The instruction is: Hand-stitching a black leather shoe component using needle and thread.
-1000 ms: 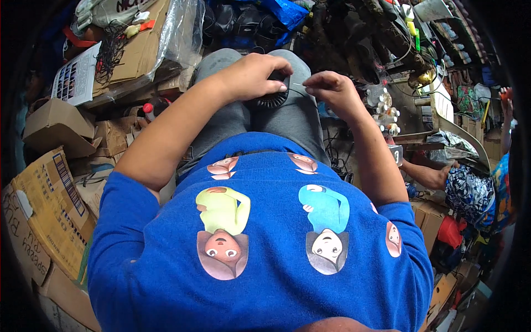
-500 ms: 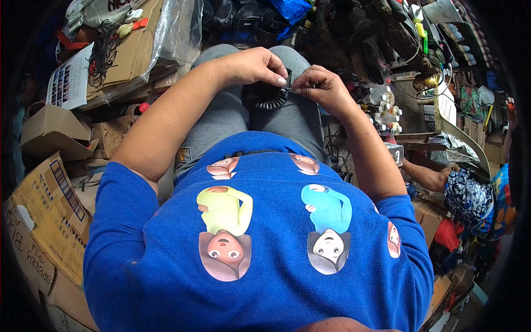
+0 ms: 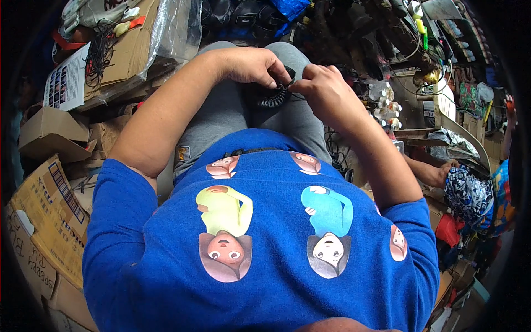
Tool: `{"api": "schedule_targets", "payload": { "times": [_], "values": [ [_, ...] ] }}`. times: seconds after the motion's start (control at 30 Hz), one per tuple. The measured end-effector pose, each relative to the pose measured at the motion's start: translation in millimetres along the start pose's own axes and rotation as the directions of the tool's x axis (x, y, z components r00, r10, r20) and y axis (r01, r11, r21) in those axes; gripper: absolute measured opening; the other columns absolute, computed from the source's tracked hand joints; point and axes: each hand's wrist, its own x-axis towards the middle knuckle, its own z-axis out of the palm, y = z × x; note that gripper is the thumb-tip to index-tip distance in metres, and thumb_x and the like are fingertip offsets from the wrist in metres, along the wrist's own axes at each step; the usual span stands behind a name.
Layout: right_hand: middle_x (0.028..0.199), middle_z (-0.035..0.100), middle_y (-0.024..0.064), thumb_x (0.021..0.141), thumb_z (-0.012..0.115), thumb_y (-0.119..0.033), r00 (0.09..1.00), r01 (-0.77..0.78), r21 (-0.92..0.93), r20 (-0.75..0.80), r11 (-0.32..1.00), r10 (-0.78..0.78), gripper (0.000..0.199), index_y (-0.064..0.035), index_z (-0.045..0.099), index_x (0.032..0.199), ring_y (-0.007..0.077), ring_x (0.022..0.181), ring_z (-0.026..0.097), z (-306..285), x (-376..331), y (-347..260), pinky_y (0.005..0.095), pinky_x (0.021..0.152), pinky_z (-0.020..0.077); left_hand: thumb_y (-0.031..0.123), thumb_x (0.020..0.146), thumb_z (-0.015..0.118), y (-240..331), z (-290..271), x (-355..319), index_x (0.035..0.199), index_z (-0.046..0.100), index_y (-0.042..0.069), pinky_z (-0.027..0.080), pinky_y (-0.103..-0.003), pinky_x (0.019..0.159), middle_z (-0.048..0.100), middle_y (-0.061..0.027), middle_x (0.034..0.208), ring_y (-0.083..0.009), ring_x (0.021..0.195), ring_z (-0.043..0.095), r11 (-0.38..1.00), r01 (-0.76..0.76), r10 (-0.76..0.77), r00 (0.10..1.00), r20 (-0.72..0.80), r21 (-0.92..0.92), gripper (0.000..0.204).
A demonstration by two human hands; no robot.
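Observation:
Over my lap, my left hand (image 3: pixel 259 67) is closed on the near-left part of a black rounded thing with a ridged, fringe-like rim (image 3: pixel 272 102). Its thumb and fingertips press at the upper edge of this thing. My right hand (image 3: pixel 326 93) is pinched beside the right edge, its fingertips close to those of my left hand. A thin dark strand seems to run there, but what the right fingers grip is too small to make out. Part of the black thing is hidden behind my left hand, and I cannot tell its exact kind. Grey trousers (image 3: pixel 210 113) lie beneath it.
Cardboard boxes (image 3: pixel 52 130) and flattened cardboard (image 3: pixel 130 61) are stacked at the left. Small clear bottles (image 3: pixel 387 110) stand to the right. Another person's arm (image 3: pixel 426 170) and patterned clothing (image 3: pixel 469 191) show at the far right.
My right hand has turned, showing more of its back, and its elbow has swung outward. The black ridged thing has shifted slightly right and tilted between my hands.

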Motion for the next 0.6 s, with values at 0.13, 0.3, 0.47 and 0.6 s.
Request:
{"api": "schedule_targets", "payload": {
  "times": [0.13, 0.3, 0.47, 0.6],
  "values": [
    [0.082, 0.060, 0.0117, 0.076, 0.058, -0.008, 0.996, -0.006, 0.099, 0.093, 0.995, -0.004, 0.017, -0.0104, 0.068, 0.089, 0.0307, 0.080, 0.061, 9, 18, 9, 0.0380, 0.070, 0.0484, 0.004, 0.077, 0.064, -1, 2, 8, 0.105, 0.065, 0.003, 0.044, -0.029, 0.085, 0.063, -0.0067, 0.098, -0.0166, 0.091, 0.059, 0.999, 0.042, -0.043, 0.999, -0.034, -0.015, 0.028],
    [0.080, 0.060, 0.0064, 0.081, 0.065, -0.017, 0.984, -0.157, 0.479, 0.005, 0.864, 0.176, 0.009, -0.0082, 0.066, 0.084, 0.0187, 0.071, 0.059, 30, -1, 30, 0.0312, 0.066, 0.0476, 0.007, 0.072, 0.070, -5, 25, -3, 0.095, 0.061, 0.005, 0.046, -0.033, 0.079, 0.057, -0.0104, 0.085, -0.0252, 0.087, 0.058, 0.939, 0.051, 0.173, 0.787, -0.593, 0.341, 0.025],
    [0.081, 0.060, -0.0015, 0.088, 0.060, -0.029, 0.931, -0.066, 0.973, 0.140, -0.220, 0.336, 0.024, -0.0071, 0.063, 0.095, 0.0138, 0.070, 0.056, 5, -67, 68, 0.0330, 0.074, 0.0458, 0.013, 0.075, 0.069, -15, 52, -36, 0.088, 0.057, 0.005, 0.046, -0.035, 0.073, 0.058, -0.0097, 0.085, -0.0283, 0.084, 0.059, 0.898, -0.005, 0.249, 0.831, -0.498, 0.440, 0.019],
    [0.086, 0.060, -0.0023, 0.088, 0.060, -0.031, 0.885, 0.297, 0.893, -0.125, -0.337, 0.449, 0.027, -0.0087, 0.060, 0.104, 0.0121, 0.067, 0.052, -35, -130, 112, 0.0382, 0.082, 0.0450, 0.009, 0.078, 0.063, -1, 34, -56, 0.092, 0.055, 0.005, 0.047, -0.035, 0.066, 0.059, -0.0122, 0.072, -0.0262, 0.070, 0.060, 0.969, 0.086, 0.021, 0.905, -0.425, 0.232, 0.017]
  ]
}}
